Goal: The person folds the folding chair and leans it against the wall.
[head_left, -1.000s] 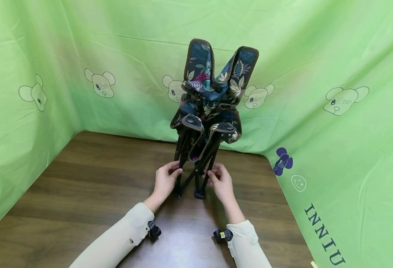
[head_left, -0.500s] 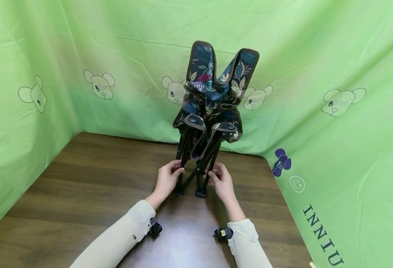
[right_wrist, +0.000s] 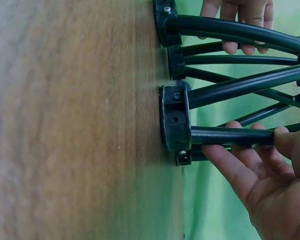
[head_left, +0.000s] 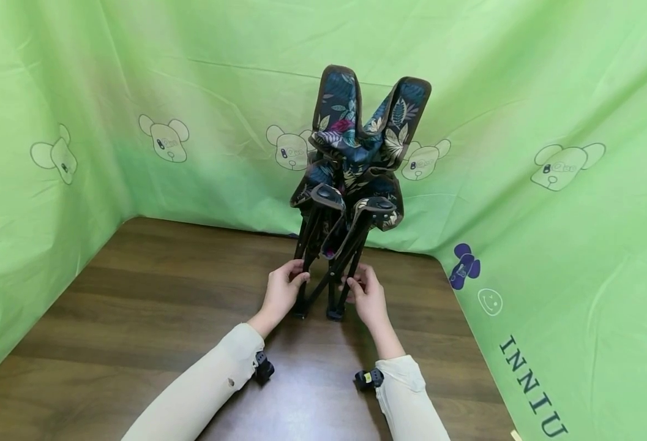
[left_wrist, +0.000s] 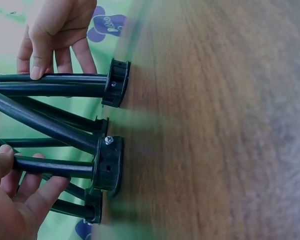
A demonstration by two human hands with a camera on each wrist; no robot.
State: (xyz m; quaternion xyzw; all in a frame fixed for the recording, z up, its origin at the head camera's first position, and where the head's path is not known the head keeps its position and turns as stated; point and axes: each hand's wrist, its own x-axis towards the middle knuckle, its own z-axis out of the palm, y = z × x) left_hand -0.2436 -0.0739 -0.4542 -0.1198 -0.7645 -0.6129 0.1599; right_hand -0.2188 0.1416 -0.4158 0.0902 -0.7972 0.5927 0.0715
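A small folding chair (head_left: 362, 147) stands upright, mostly folded, its dark leaf-print fabric bunched in a V above black tube legs. My left hand (head_left: 283, 291) pinches a leg tube on the chair's left side between thumb and fingers. On the opposite side my right hand (head_left: 368, 294) holds another leg tube the same way. In the left wrist view, the black plastic foot (left_wrist: 109, 162) joins two tubes and meets the wood. A similar foot (right_wrist: 175, 117) in the right wrist view sits just beyond the right fingertips. Fabric hides the upper frame.
The brown wooden table (head_left: 191, 294) lies under the chair. Green cloth (head_left: 218, 79) printed with bear heads hangs behind and along both sides, close behind the chair. A small black wrist camera (head_left: 264, 367) is strapped at the left cuff, and another camera (head_left: 368, 380) at the right.
The chair has shifted slightly to the right and a little away, with its feet still near the table. My left hand moved along with it; both hands keep their hold on the legs.
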